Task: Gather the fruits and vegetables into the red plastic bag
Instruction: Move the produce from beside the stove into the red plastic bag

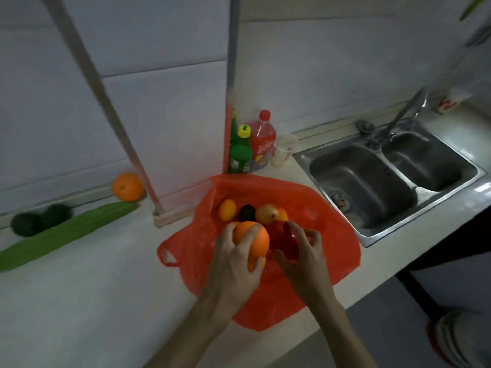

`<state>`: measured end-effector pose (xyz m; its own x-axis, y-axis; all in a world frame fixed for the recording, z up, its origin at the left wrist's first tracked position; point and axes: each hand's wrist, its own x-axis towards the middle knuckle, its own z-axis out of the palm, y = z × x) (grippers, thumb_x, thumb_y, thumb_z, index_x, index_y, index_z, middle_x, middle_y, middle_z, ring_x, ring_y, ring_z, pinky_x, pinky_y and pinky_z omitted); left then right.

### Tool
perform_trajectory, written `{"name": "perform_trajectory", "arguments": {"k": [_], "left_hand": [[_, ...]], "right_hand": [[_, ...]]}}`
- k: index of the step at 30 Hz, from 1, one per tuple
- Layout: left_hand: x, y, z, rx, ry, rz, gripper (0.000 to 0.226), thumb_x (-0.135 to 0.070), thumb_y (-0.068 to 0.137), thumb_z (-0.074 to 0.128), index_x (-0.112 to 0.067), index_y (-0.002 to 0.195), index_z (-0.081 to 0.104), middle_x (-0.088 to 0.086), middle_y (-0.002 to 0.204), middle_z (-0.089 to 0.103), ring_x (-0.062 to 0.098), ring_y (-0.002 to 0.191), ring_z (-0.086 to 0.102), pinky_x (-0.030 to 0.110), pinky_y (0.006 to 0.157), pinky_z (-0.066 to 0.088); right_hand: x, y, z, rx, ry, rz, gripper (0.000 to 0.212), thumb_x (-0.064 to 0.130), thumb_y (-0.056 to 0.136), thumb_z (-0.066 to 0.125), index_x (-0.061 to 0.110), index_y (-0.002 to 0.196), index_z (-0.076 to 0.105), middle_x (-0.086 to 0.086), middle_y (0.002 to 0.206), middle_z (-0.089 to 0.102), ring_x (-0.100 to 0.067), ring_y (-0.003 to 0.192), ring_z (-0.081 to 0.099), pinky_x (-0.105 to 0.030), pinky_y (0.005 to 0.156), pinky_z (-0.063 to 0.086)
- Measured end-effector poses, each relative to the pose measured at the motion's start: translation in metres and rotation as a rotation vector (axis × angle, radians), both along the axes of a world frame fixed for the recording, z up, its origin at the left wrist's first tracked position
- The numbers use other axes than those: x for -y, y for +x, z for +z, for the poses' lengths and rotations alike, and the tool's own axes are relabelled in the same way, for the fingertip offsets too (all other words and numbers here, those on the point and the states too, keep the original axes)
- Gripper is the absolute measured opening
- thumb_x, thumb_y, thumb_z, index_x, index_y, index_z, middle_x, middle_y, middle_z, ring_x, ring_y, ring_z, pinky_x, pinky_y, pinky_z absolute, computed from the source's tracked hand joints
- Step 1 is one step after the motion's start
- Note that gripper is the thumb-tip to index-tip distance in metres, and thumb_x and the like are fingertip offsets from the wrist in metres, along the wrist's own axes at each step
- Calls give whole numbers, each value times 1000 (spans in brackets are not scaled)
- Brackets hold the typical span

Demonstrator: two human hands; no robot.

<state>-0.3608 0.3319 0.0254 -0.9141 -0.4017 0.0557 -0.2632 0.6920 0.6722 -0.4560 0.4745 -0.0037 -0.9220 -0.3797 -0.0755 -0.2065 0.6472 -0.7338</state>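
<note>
Thin red plastic bag (305, 205) lies limp and slippery mid-desk, so right hand (303, 257) fingers pinch its rim while left hand (233, 261) fingers clamp a firm, roundish orange (255, 237) over the mouth; cucumber (66, 235) waits at 9 o'clock.

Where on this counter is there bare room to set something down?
Free: the white counter in front of the long green cucumber, left of the red plastic bag. Crowded: the corner with bottles behind the bag, and the bag mouth, where both hands work.
</note>
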Motion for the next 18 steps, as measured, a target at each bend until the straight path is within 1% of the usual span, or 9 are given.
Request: {"name": "perform_trajectory", "arguments": {"k": [4, 8, 12, 14, 16, 18], "left_hand": [[-10, -13, -23, 196, -49, -4, 62, -32, 86, 60, -37, 142, 33, 6, 143, 29, 24, 130, 37, 29, 106, 35], [-9, -5, -45, 305, -22, 34, 64, -28, 83, 61, -36, 142, 35, 8, 140, 32, 25, 125, 41, 31, 103, 39], [-8, 0, -58, 363, -25, 98, 64, -29, 83, 61, -34, 141, 34, 8, 134, 37, 27, 118, 46, 33, 96, 45], [-4, -1, -59, 382, -35, 134, 64, -29, 83, 61, -35, 140, 34, 10, 132, 38, 30, 115, 47, 37, 95, 46], [0, -2, -59, 413, -57, 166, 63, -30, 83, 60, -36, 139, 33, 9, 131, 39, 31, 114, 49, 40, 92, 48], [4, -1, -59, 449, -72, 189, 64, -30, 83, 60, -38, 139, 31, 9, 131, 39, 32, 113, 49, 42, 90, 49]], "right_hand": [[-11, -18, -21, -66, 139, 112, 66, 37, 84, 67, 36, 140, 33, -5, 129, 37, -19, 108, 51, -27, 85, 50], [-13, -30, -34, -76, 151, 164, 66, 38, 85, 65, 36, 141, 30, -7, 128, 36, -23, 109, 51, -32, 85, 52], [-10, -40, -35, -106, 137, 194, 64, 38, 86, 63, 34, 140, 30, -8, 125, 37, -24, 104, 51, -35, 82, 52], [-8, -43, -34, -124, 147, 220, 64, 38, 86, 63, 34, 140, 29, -9, 127, 36, -25, 105, 51, -34, 80, 52], [-4, -46, -33, -144, 171, 241, 65, 40, 86, 63, 34, 140, 28, -9, 129, 37, -25, 107, 50, -33, 75, 52], [-1, -48, -33, -152, 192, 245, 64, 42, 86, 62, 35, 140, 28, -9, 130, 37, -26, 111, 49, -34, 72, 54]]}}
